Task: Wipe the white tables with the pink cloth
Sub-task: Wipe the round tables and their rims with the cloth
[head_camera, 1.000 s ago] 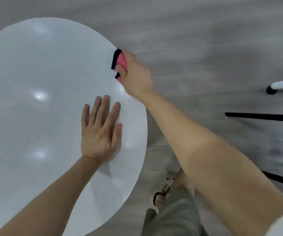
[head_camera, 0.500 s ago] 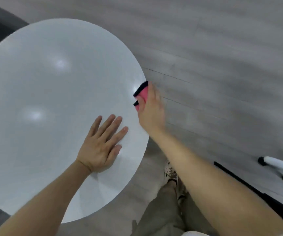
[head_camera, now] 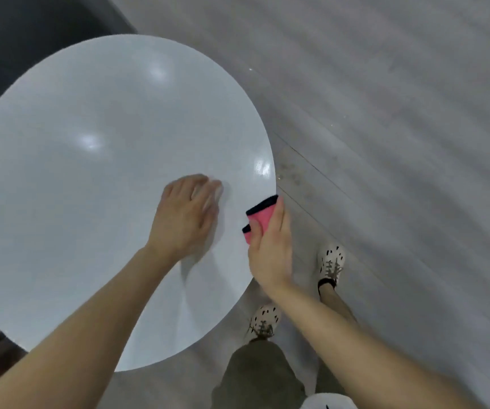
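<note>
A round white table (head_camera: 90, 187) fills the left and middle of the head view. My right hand (head_camera: 270, 249) grips a folded pink cloth (head_camera: 260, 221) with a dark edge against the table's right rim. My left hand (head_camera: 186, 215) is on the tabletop just left of the cloth, blurred by motion, with its fingers bent a little and nothing in it.
Grey wood-look floor (head_camera: 385, 143) lies to the right of the table. My two feet in pale patterned shoes (head_camera: 331, 259) stand close to the table's near right edge. A dark area (head_camera: 16, 31) shows beyond the table's far left.
My right hand has slid the cloth along the table's right rim toward me. My left hand has shifted on the tabletop and its fingers have bent. The view has turned, dropping the black chair legs from sight.
</note>
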Action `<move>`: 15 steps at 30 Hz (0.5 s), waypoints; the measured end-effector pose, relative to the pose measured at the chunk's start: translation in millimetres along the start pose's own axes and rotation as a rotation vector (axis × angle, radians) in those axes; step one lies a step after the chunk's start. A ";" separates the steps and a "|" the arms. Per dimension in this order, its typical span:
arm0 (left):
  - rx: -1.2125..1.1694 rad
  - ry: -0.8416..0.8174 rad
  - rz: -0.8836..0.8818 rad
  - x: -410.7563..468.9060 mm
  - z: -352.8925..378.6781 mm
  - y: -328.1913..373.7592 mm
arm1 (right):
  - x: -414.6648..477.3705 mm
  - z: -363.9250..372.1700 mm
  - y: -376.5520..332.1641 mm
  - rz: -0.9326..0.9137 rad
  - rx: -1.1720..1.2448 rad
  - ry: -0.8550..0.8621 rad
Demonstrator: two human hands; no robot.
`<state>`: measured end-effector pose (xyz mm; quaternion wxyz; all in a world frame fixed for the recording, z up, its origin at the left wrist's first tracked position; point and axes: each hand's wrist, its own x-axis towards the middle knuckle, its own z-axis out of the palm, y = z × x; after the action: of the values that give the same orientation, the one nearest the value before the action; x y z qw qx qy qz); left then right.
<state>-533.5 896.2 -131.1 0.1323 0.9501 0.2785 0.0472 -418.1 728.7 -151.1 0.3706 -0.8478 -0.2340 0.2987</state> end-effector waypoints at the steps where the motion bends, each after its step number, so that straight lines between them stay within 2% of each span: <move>1: -0.008 -0.037 -0.176 21.5 0.4 -0.1 | 42.4 -5.9 -11.5 -0.033 0.009 0.020; 2: -0.016 -0.110 -0.328 43.6 0.1 -1.0 | 90.0 -11.0 -22.0 -0.074 0.009 0.011; 4: -0.049 -0.331 -0.515 85.1 1.1 -3.0 | 177.4 -18.7 -48.0 -0.158 -0.004 -0.093; 6: -0.062 -0.561 -0.592 114.5 2.9 -4.4 | 226.1 -11.9 -63.1 -0.241 -0.027 -0.163; 8: -0.089 -0.710 -0.645 126.7 -0.2 -4.1 | 221.1 -7.2 -62.4 -0.215 -0.012 -0.165; 11: -0.115 -0.774 -0.685 127.4 -0.3 -2.5 | 152.8 -21.1 -30.6 -0.224 -0.012 -0.137; 15: -0.145 -0.735 -0.696 125.2 0.5 3.1 | 101.8 -48.6 3.2 -0.208 -0.018 -0.367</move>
<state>-426.5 961.3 -128.8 0.2949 0.7433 0.5095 -0.3179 -312.0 765.9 -160.8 0.3430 -0.7538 -0.3865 0.4059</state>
